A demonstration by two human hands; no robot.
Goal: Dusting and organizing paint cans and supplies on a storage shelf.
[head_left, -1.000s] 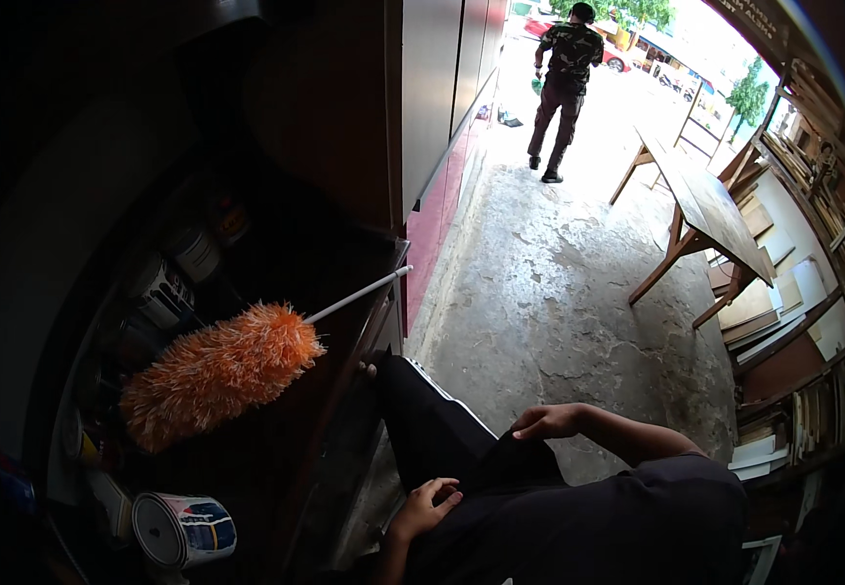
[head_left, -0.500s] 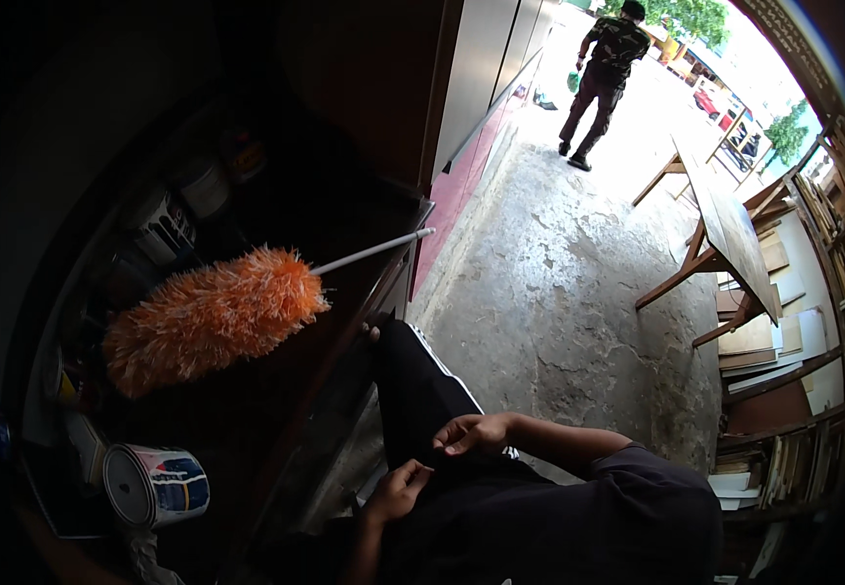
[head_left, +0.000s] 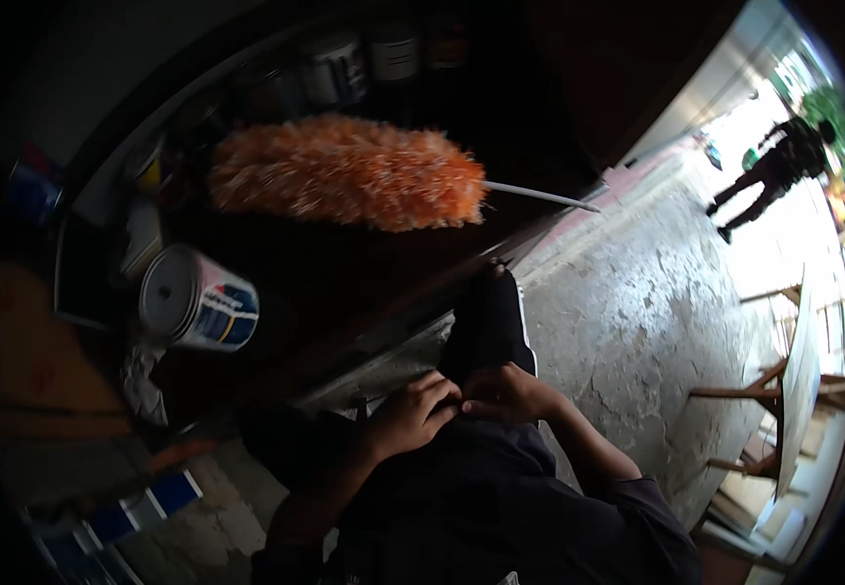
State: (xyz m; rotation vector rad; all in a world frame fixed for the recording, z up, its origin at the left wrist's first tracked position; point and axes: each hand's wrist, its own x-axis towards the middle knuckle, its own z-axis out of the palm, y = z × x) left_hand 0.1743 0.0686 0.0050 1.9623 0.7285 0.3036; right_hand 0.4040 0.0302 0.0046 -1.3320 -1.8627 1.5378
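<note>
Close together over my lap are my left hand [head_left: 411, 417] and my right hand [head_left: 506, 393], their fingertips nearly meeting. Fingers on both are curled in, and whatever may lie between them is too small or hidden to make out. Beneath them are my black trousers [head_left: 481, 336], and the dark shirt [head_left: 500, 487] covers my body. Ahead of my hands, an orange fluffy duster [head_left: 344, 175] with a thin pale handle [head_left: 539, 198] lies on a dark surface. To the left of my hands a paint can [head_left: 222, 310] with a blue and white label rests tipped toward its side.
Several cans and jars [head_left: 334, 73] line the back of the dark surface. A crumpled pale cloth [head_left: 142, 380] lies below the paint can. Rightward, the worn concrete floor [head_left: 627, 302] leads to a wooden table [head_left: 795, 390]. Another person [head_left: 778, 171] stands outside.
My view has swung left, so the duster, paint can and person appear farther right. My hands have drawn closer together over my lap, still curled.
</note>
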